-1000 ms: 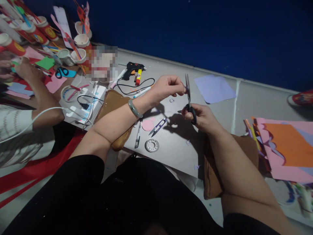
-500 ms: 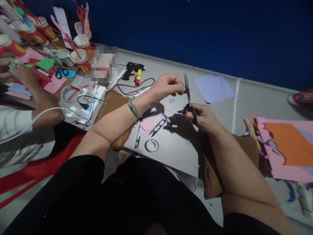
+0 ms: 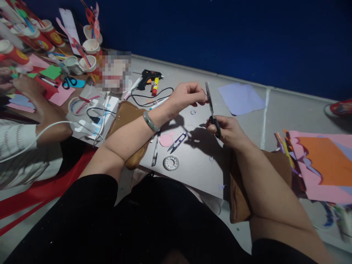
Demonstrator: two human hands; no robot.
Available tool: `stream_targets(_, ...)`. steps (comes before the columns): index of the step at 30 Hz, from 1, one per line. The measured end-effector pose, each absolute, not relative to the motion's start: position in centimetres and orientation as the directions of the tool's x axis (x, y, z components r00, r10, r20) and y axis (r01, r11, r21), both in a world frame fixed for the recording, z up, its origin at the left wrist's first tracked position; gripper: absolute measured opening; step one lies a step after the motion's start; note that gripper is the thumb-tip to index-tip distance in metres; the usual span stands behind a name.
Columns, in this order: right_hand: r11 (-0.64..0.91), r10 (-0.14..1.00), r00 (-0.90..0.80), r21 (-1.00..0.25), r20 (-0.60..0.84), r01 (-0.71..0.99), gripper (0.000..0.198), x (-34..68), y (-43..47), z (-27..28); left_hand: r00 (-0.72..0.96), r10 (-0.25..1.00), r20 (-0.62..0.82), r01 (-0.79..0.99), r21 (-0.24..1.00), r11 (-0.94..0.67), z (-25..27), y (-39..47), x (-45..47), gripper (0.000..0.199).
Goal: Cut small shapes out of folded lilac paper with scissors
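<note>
Black-handled scissors point(image 3: 210, 104) are gripped in my right hand point(image 3: 231, 132), their blades pointing up and away from me. My left hand point(image 3: 188, 96) is pinched closed just left of the blades; whatever its fingertips hold is too small to make out. A lilac sheet of paper point(image 3: 242, 99) lies on the table beyond my right hand. Below my hands are a pink paper circle point(image 3: 166, 140), thread snips point(image 3: 178, 142), a pen point(image 3: 154, 156) and a white ring-shaped roll point(image 3: 171, 163). Small curled paper scraps point(image 3: 211, 159) are scattered nearby.
A black glue gun point(image 3: 148, 77) and a glue stick point(image 3: 155, 87) lie behind my left forearm. Power strips with cables point(image 3: 106, 117) are further left, beside a co-worker's arm point(image 3: 49, 106) and paper cups point(image 3: 88, 63). Stacked coloured paper point(image 3: 319, 161) sits at the right.
The scissor blades have tilted slightly left at their tips. My left fingertips have shifted a little left, and the pinch stays closed. The things on the table lie as before.
</note>
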State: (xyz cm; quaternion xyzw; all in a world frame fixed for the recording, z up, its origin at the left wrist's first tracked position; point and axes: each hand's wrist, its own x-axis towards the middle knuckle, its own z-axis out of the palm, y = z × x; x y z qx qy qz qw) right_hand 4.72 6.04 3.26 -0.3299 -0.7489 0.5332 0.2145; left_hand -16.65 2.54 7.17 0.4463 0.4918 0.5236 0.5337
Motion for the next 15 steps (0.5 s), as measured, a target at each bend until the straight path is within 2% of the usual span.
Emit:
stream_targets(5,0.169,0.762,-0.648,-0.971,0.021,0.168,0.056,4.9,6.3,2.3,-0.025,0.996,-0.086,-0.108,0.991,0.082,7.2,2.6,-16.7,0.019)
stream_targets(10,0.091,0.871,-0.484,-0.996,0.081,-0.004,0.033,4.9,6.8,1.5,0.075,0.989,-0.131,-0.03,0.991,0.133,6.8,2.2,-16.3,0.016)
stream_targets(15,0.054,0.895,-0.442,-0.998,0.061,-0.028,0.026,4.7,6.8,1.8,0.159,0.974,-0.16,0.092,0.985,0.147,6.8,1.7,-15.4,0.015)
